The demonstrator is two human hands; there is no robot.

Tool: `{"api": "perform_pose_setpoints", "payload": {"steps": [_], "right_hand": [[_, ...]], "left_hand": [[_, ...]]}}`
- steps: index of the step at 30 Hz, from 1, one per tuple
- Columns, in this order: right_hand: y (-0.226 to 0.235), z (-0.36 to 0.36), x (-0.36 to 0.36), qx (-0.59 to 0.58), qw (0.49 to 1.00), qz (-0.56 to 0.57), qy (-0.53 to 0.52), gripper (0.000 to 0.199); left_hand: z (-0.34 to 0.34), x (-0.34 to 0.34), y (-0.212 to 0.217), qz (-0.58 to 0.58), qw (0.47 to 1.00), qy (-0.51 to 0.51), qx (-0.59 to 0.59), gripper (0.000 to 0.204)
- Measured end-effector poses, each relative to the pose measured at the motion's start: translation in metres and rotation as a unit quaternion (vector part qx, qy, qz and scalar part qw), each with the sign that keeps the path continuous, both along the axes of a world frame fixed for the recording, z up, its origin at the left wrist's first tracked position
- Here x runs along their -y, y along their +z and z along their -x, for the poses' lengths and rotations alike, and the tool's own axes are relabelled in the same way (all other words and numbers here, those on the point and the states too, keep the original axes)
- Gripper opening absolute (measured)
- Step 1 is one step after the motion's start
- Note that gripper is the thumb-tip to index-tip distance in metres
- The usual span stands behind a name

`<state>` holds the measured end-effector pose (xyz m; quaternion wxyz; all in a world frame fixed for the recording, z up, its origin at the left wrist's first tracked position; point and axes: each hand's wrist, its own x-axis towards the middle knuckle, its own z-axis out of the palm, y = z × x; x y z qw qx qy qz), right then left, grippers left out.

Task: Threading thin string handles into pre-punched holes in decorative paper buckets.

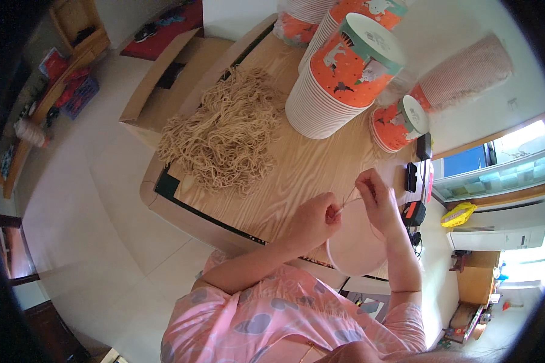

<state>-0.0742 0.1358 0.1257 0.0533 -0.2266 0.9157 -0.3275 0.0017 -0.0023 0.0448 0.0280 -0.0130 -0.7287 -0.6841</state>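
Pale round paper-looking tub (pixel 353 248) lies at four o'clock from the head view's centre, below our hands. Our left hand (pixel 315 221) curls closed, its grip hidden; our right hand (pixel 376 196) pinches a thin beige string (pixel 349 195). We'd best keep that string taut, sparing the rim.

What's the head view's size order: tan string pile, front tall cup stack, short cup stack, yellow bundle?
Largest: tan string pile and front tall cup stack, too alike to rank.
Next: short cup stack.
Smallest: yellow bundle, though farther away.
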Motion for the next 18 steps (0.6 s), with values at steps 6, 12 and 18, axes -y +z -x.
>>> {"api": "perform_pose_setpoints", "payload": {"steps": [6, 12, 18], "right_hand": [[0.006, -0.001, -0.018, 0.03, 1.0, -0.004, -0.009, 0.009], [0.006, -0.008, -0.018, 0.001, 0.999, 0.036, 0.001, 0.009], [0.009, -0.006, -0.024, -0.046, 0.997, 0.062, -0.031, 0.007]], "left_hand": [[0.0, 0.017, 0.008, 0.082, 0.988, 0.004, -0.133, 0.021], [-0.002, 0.023, 0.009, 0.07, 0.992, -0.038, -0.098, 0.032], [-0.002, 0.025, 0.014, 0.083, 0.992, -0.032, -0.086, 0.029]]}}
